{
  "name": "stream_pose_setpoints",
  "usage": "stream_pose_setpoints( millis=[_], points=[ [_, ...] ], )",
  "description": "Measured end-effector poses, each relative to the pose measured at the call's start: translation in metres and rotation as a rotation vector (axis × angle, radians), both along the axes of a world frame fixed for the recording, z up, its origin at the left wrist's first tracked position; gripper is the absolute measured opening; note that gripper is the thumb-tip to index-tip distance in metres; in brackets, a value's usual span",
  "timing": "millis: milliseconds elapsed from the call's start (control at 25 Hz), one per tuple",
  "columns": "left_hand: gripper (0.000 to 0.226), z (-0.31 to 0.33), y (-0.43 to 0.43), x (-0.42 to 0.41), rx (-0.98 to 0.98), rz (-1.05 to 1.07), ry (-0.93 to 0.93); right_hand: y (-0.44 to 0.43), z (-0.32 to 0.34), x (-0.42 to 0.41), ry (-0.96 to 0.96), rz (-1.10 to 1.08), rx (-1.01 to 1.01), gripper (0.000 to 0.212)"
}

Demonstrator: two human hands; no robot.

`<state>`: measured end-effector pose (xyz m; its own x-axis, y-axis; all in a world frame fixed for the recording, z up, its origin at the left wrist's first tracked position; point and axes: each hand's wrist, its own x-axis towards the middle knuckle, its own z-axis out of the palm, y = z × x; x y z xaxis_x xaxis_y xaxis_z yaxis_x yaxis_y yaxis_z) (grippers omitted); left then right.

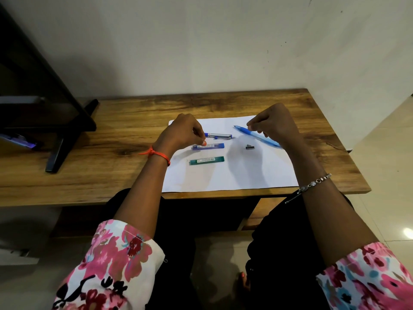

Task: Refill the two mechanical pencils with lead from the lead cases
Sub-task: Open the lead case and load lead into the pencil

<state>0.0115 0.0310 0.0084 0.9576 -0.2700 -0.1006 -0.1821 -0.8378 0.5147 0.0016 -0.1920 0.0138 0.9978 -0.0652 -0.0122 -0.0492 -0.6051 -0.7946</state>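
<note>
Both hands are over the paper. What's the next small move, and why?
Probably pinch the blue lead case with the left hand and lift it: its fingers are at the case's left end. A small dark cap lies loose beside the light blue pencil, so that pencil seems open for lead. Whether the right hand above it pinches anything is unclear.

- The room is dim; the white paper (234, 175) is the brightest patch on the wooden table (134, 121).
- Soft grey shadows of the left hand (182, 130) and right hand (274, 124) fall on the paper towards its near edge, so the light comes from above and ahead.
- A small glare spot sits on the floor tiles (407, 233).
- The dark stand (67, 121) is almost black, its detail lost.
- The wide lens bows the table's edges and stretches the floral sleeves (116, 260).
- The green lead case (206, 160) has a label too soft to read.
</note>
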Motion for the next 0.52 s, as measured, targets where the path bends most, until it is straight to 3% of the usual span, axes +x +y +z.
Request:
stream_pose_setpoints(
  millis=[320,520],
  points=[
    [0.021,0.002,-0.013,-0.011,0.143,-0.193,0.141,-0.003,0.0,0.001,-0.024,0.014,-0.006,0.018],
    [0.019,0.001,-0.015,-0.011,0.187,-0.215,0.122,0.0,-0.001,0.0,-0.001,0.063,0.061,0.016]
  ],
)
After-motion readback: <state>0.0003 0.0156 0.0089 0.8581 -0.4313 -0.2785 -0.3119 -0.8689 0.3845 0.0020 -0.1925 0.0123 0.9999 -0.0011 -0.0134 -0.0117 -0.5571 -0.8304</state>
